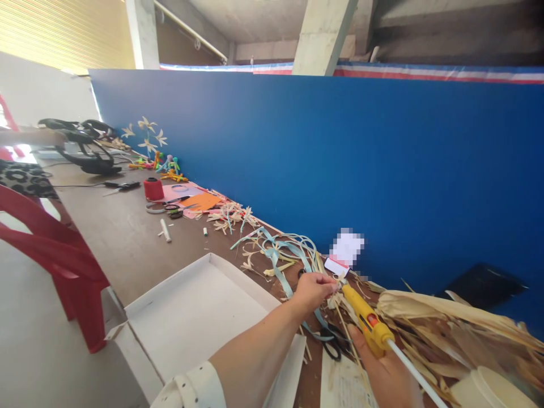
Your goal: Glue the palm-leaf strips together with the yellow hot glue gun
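Note:
My right hand [389, 374] is wrapped around a yellow hot glue gun [359, 306], with a long white glue stick [410, 365] sticking out of its rear. The gun's nozzle points away from me, up to the fingertips of my left hand [312, 292]. Those fingertips are pinched together at the nozzle; whatever they hold is too small to make out. Under and behind the left hand lie pale blue ribbons [278, 272] and dried husk strips. Black-handled scissors [332, 347] rest below the glue gun, between my two arms.
A shallow white box [199, 317] lies left of my arm. Dried corn husks [429, 317] and a cream tub [488, 391] are at the right. Farther back are a red thread spool [153, 188], coloured paper and husk flowers. A blue partition [297, 158] borders the table; a red chair [63, 255] stands left.

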`<act>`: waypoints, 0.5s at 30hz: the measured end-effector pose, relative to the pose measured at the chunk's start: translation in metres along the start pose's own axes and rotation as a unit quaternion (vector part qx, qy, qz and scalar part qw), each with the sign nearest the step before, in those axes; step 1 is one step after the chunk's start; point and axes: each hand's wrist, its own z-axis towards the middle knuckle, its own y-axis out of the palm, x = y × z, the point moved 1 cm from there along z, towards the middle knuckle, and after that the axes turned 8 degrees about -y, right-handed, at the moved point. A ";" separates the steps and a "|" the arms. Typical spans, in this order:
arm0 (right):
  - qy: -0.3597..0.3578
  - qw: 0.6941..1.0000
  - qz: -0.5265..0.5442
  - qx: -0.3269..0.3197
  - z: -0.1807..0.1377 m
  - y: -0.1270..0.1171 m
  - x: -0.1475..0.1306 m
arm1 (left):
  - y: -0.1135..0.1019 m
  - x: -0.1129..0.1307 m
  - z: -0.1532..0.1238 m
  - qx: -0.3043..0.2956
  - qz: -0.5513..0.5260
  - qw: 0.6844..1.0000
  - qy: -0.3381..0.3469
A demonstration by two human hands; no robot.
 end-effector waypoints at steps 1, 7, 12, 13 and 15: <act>-0.001 1.000 0.000 -0.005 0.001 0.000 0.000 | 0.000 0.001 -0.001 0.001 0.000 1.000 -0.002; -0.022 0.999 0.036 -0.018 0.003 -0.001 -0.006 | 0.000 0.003 -0.002 0.009 -0.002 1.000 -0.011; -0.010 1.000 0.019 0.007 0.001 -0.001 -0.006 | 0.000 -0.005 0.007 0.008 -0.003 1.000 -0.008; -0.005 1.000 0.014 0.005 0.001 -0.001 -0.005 | 0.000 -0.006 0.008 0.007 -0.006 1.000 -0.006; 0.001 1.000 0.009 0.001 0.001 0.000 -0.003 | 0.000 -0.006 0.008 0.006 -0.011 1.000 -0.006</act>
